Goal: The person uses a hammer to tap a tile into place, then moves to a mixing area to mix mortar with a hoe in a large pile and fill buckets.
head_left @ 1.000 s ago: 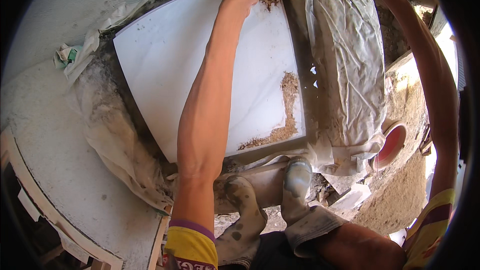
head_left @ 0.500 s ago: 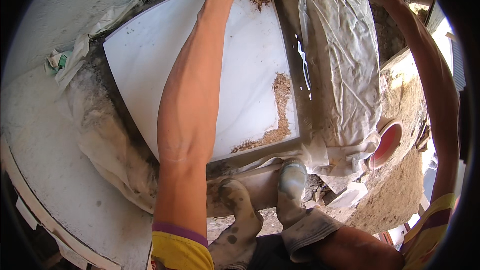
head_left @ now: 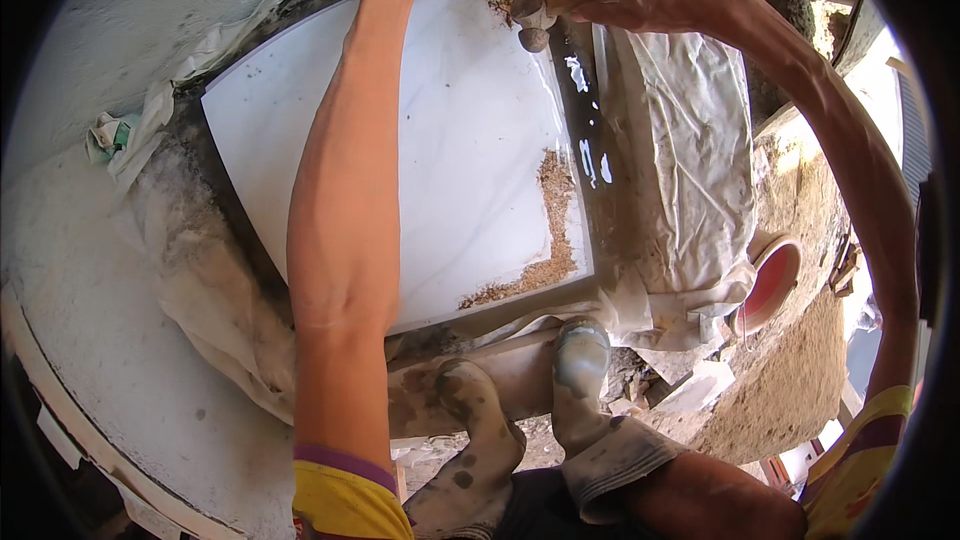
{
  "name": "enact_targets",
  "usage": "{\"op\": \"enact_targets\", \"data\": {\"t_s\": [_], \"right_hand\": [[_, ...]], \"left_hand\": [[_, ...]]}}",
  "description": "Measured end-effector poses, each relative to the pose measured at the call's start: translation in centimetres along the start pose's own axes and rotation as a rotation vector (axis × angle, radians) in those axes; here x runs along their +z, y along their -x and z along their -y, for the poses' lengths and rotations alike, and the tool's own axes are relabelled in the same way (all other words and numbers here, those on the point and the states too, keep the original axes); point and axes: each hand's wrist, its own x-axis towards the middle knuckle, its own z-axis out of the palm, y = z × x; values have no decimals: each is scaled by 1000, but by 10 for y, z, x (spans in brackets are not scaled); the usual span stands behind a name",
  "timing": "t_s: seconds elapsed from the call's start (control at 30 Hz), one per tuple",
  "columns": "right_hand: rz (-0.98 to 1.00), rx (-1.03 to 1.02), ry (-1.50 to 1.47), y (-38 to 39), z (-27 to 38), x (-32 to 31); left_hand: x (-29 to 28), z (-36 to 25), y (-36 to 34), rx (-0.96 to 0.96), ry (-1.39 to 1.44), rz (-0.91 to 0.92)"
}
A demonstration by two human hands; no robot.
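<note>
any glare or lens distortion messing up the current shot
Head view: white glare patches on the wet dark strip right of the white panel; head view: daylight at the right side looks washed out; head view: black surrounds the round fisheye image, and the pale ledge has a curved edge, though how much is lens bend I can't tell.

White slab [head_left: 480, 140], flat (brown-speckled near two corners), brownish mallet [head_left: 534, 22] at one.

Dark surface [head_left: 617, 225], white panel [head_left: 480, 160] on it, wrinkled sheeting [head_left: 700, 160] alongside
</note>
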Motion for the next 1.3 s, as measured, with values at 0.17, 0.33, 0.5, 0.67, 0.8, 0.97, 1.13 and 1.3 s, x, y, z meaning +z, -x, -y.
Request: {"op": "enact_targets", "data": {"t_s": [0.17,0.33,0.5,0.67,0.8,0.97,1.13,1.3], "right_hand": [[-54,149,-58,-18,-18,-19],[-276,203,-507,-19,-22,-25],[-103,341,-743,-6,-21,-44],[-140,393,-717,-9,-28,-37],[-149,435,-700,-14,-18,-40],[-160,371,-669,-8,-24,-39],[-200,412,-541,-13,-20,-41],[-184,404,-536,-7,-24,-32]], "left_hand": [[-4,8,19,80,-328,-260],[28,9,33,-104,-330,-490],[43,18,20,20,148,-517],[49,14,-1,41,139,-640],[33,28,-20,145,344,-557],[21,34,-23,125,239,-336],[23,17,-37,6,484,-408],[38,23,-34,138,437,-413]]}}
